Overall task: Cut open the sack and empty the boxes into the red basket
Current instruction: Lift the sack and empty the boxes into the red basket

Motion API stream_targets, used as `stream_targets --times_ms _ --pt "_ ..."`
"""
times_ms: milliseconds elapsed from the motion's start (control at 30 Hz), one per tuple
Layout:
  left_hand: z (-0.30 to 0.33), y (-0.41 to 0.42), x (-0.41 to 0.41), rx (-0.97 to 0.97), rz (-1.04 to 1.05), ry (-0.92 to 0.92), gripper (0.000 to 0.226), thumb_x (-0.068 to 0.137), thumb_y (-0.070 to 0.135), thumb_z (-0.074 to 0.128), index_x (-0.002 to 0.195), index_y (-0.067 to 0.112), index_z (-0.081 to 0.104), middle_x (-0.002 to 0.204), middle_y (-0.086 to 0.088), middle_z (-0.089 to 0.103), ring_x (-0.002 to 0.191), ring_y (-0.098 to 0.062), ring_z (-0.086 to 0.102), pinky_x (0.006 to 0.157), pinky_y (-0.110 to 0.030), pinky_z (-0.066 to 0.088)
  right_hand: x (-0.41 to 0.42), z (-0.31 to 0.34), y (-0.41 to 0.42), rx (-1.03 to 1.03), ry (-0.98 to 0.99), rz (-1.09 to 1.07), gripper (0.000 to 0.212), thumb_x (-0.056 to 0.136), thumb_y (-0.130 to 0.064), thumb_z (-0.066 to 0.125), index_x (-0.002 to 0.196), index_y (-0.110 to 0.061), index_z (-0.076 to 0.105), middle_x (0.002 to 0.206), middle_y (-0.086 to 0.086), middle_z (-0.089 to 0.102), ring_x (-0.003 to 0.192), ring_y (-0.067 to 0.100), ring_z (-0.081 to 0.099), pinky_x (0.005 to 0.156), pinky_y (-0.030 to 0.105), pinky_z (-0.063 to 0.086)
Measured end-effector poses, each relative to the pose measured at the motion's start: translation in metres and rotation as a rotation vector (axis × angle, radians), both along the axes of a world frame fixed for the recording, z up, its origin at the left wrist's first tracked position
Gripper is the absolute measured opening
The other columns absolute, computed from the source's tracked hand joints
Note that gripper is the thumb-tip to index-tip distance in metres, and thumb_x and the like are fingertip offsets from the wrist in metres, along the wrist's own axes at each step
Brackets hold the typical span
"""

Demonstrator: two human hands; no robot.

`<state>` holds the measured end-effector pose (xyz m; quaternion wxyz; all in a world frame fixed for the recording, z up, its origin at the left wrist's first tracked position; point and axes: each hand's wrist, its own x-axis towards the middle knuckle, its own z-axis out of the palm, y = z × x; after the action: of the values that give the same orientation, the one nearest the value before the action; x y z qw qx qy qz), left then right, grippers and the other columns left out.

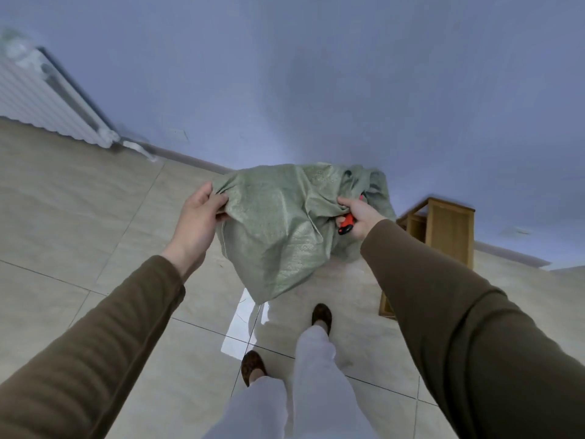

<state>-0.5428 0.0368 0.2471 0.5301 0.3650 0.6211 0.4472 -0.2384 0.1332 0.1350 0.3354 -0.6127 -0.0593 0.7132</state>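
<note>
I hold the green sack (pixel 278 229) up off the tiled floor (pixel 79 217), in front of me. My left hand (pixel 198 217) pinches its left edge. My right hand (pixel 359 217) grips the other side together with a red cutter (pixel 346 224), fingers curled round both.
</note>
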Motion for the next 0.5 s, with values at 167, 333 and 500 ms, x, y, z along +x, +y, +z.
stream_targets --times_ms 167,333,500 --pt "0.012 0.053 0.053 0.082 -0.090 -0.005 0.023 0.104 0.003 0.046 0.106 0.014 0.066 0.100 -0.011 0.059 0.092 -0.021 0.053 0.081 -0.030 0.045 0.011 -0.023 0.038 -0.024 0.063 0.013 0.019 0.109 -0.014 0.050 0.091 -0.012 0.055 0.083 0.005 0.057 0.036 0.012 0.042 0.038 0.019 0.032" --pt "0.017 0.107 0.102 0.123 -0.099 0.030 0.023 0.104 0.002 0.044 0.097 0.015 0.061 0.094 -0.011 0.054 0.089 -0.021 0.050 0.083 -0.032 0.044 0.049 -0.034 0.085 -0.020 0.063 0.059 0.022 0.112 -0.012 0.042 0.092 -0.010 0.051 0.076 0.006 0.044 0.049 0.012 0.039 0.056 0.023 0.033" --pt "0.020 0.142 0.143 0.194 -0.114 0.046 0.028 0.102 0.002 0.044 0.092 0.019 0.064 0.086 0.001 0.056 0.080 -0.011 0.051 0.078 -0.024 0.046 0.083 -0.037 0.120 0.004 0.104 0.052 0.021 0.111 -0.010 0.041 0.095 -0.007 0.055 0.081 0.007 0.050 0.043 0.013 0.050 0.057 0.025 0.040"
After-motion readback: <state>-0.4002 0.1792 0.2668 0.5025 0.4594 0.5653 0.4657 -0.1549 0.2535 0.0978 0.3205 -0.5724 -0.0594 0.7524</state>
